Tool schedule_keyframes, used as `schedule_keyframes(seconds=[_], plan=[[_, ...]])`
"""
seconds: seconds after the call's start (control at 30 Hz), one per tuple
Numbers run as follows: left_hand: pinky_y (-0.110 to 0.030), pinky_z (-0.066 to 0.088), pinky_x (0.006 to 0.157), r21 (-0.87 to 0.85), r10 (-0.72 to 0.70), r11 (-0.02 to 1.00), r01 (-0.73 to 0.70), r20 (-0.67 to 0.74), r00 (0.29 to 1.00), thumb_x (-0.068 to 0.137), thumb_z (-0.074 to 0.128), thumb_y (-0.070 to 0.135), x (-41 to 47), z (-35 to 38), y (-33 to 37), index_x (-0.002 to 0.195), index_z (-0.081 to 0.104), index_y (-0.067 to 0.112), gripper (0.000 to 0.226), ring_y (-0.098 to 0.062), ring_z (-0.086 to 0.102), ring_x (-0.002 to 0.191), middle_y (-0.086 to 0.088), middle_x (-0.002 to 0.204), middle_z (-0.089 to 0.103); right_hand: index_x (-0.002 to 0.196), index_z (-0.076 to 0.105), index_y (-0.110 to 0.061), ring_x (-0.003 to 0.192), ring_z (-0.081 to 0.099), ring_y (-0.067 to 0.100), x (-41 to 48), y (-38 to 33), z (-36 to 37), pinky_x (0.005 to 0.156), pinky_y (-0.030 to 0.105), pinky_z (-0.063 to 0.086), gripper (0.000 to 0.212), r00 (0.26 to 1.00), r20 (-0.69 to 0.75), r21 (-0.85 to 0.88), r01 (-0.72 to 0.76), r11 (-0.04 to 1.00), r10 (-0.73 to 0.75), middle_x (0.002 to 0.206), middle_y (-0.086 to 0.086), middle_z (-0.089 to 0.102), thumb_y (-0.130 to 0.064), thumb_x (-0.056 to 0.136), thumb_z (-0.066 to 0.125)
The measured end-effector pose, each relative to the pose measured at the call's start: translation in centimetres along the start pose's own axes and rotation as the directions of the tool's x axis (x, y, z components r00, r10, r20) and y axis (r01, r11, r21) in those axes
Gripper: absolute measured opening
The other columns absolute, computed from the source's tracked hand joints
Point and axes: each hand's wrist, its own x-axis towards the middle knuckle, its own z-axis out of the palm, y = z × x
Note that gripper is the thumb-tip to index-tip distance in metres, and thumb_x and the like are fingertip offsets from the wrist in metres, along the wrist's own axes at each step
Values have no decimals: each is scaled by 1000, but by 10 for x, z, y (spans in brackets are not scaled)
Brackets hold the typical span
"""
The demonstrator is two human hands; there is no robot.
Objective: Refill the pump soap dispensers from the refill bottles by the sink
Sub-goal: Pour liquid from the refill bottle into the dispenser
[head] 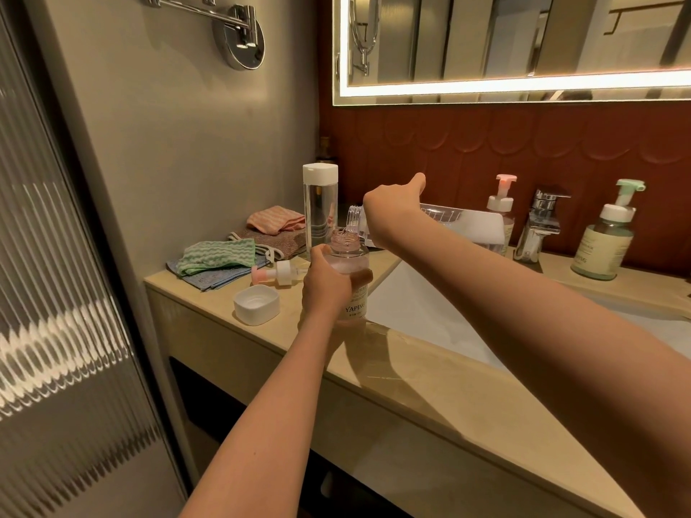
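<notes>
My left hand [325,284] grips an uncapped clear dispenser bottle [353,278] with pinkish liquid, upright on the counter edge beside the sink. My right hand [392,211] holds a clear refill bottle [460,222] tipped on its side, its neck [353,218] pointing down over the dispenser's mouth. The dispenser's pink-and-white pump head [278,274] lies on the counter. A white square cap [256,304] rests upside down near it. A second tall clear refill bottle [320,207] with a white cap stands behind.
Folded cloths [220,259] lie at the counter's left. A pink-pump dispenser [501,207], a chrome faucet [538,226] and a green-pump dispenser [605,237] stand behind the white sink basin [418,312]. A wall and ribbed glass door are on the left.
</notes>
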Motion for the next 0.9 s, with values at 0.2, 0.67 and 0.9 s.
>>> schedule_keyframes(seconds=[0.2,0.67,0.9], plan=[[-38,42,88,-13,-4,1000,4,9,1000,75,76,28,0,0,0,136,29,22,78,-28,47,122,-6,134,49,91,50,-13,87,48,22,1,0,1,98,44,27,9,1000,1,-12,2,1000,-2,86,2,54,-16,89,58],[-42,44,91,0,-5,1000,5,5,1000,75,76,30,0,0,0,136,28,22,78,-29,47,122,-6,134,49,91,50,-11,87,47,23,0,-1,0,99,44,27,8,1000,5,-19,0,1000,0,88,2,55,-16,89,57],[-42,43,92,-13,0,1000,0,7,1000,76,75,29,0,0,0,137,27,22,77,-29,46,122,-7,134,49,90,50,-12,88,47,22,2,-2,0,98,44,27,8,1000,6,-21,-3,1000,4,73,3,48,-16,90,57]])
